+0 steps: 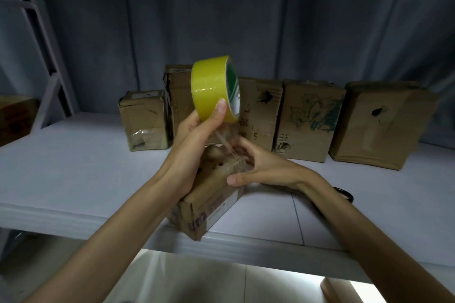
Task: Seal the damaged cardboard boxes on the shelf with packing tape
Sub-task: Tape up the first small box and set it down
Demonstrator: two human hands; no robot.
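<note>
A: Where was the tape roll (214,92)?

B: Your left hand (197,130) held it above the front box (211,204) at the shelf (73,174) edge, fingers curled round it. Your right hand (261,167) pinched the clear strip (227,149) onto that box.

A: Any labels?

B: Printing was too blurred to read. One rear box (311,118) had doodles.

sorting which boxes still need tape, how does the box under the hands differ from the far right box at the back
The box under the hands lies flat at the shelf's front edge; the far right box stands upright at the back. The near one has a tape strip stretched onto it from the yellow roll; the far one shows an open dark hole. Both are worn brown cardboard.
</note>
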